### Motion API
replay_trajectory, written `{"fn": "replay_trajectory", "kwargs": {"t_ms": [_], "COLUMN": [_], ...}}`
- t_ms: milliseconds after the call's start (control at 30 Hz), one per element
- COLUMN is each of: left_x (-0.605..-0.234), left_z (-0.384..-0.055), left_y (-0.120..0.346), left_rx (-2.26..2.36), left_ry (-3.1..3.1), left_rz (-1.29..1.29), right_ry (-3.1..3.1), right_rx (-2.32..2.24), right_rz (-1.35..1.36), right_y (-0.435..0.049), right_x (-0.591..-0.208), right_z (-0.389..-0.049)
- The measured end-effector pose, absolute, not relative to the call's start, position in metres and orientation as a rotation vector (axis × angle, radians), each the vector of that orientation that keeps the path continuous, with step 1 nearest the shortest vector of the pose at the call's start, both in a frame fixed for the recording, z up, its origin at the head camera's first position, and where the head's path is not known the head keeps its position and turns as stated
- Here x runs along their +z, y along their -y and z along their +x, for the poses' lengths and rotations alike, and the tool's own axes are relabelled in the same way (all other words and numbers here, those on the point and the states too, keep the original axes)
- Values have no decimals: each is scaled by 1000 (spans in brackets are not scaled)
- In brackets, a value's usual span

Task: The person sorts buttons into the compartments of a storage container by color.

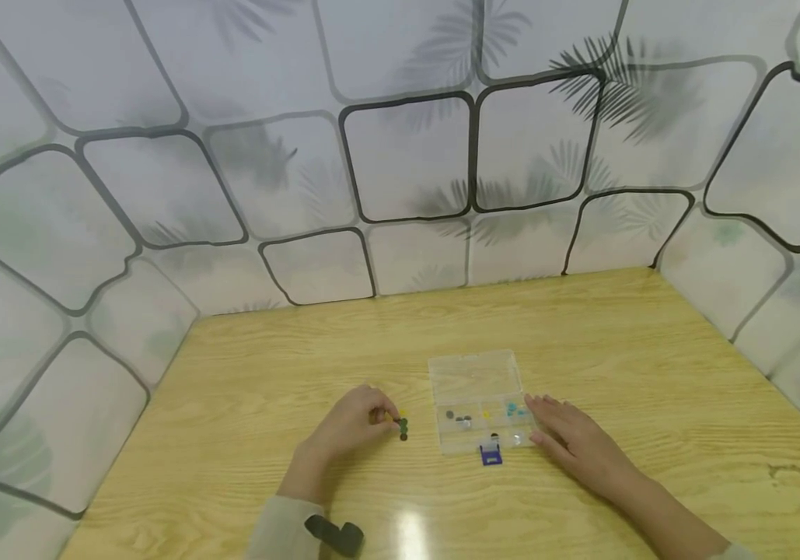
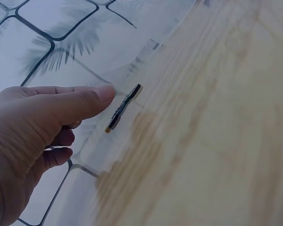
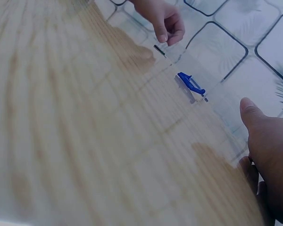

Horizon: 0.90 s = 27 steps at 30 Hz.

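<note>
My left hand (image 1: 359, 420) is over the table beside a short row of small round flat pieces (image 1: 403, 427), dark green, brown and yellow. Its thumb and forefinger come together right at the row; I cannot tell whether a piece is between them. In the left wrist view the row (image 2: 123, 107) lies just past the thumb tip. A clear plastic compartment box (image 1: 445, 446) has its lid (image 1: 476, 373) folded back and holds dark, yellow and light blue pieces (image 1: 513, 408). My right hand (image 1: 578, 439) lies with extended fingers, fingertips at the box's right edge.
A blue plastic piece (image 1: 491, 456) with a rectangular opening sits at the box's front edge. The wood-grain table (image 1: 267, 373) meets walls (image 1: 413, 257) covered in an outlined block pattern with leaf prints. A dark strap (image 1: 333, 535) crosses the left sleeve.
</note>
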<state>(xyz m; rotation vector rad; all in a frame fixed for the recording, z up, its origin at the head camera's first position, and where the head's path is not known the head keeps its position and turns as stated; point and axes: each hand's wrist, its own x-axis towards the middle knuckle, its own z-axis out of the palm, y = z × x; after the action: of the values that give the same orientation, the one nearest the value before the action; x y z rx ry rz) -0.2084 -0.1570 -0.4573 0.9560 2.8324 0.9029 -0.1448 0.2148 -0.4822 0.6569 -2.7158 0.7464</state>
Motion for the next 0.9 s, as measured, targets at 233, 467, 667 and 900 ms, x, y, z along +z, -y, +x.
{"fn": "replay_trajectory", "kwargs": {"t_ms": [233,467,667,900], "left_x": [-459,-461,-460,-459], "left_z": [-209,-208,-207,-205], "left_y": [157,157,156,155], "left_rx": [853,811,793,780], "left_ry": [-2838,-2817,-2807,-2812], "left_rz": [1011,1018,1009,983], "right_ry": [2718,2729,2733,2718], "right_rx": [738,738,731,748], "right_rz": [660,655,651,668], "right_y": [-215,-215,-215,-215], "right_x": [-482,-482,-481,-481], "right_z": [-145,-145,-145,-144]}}
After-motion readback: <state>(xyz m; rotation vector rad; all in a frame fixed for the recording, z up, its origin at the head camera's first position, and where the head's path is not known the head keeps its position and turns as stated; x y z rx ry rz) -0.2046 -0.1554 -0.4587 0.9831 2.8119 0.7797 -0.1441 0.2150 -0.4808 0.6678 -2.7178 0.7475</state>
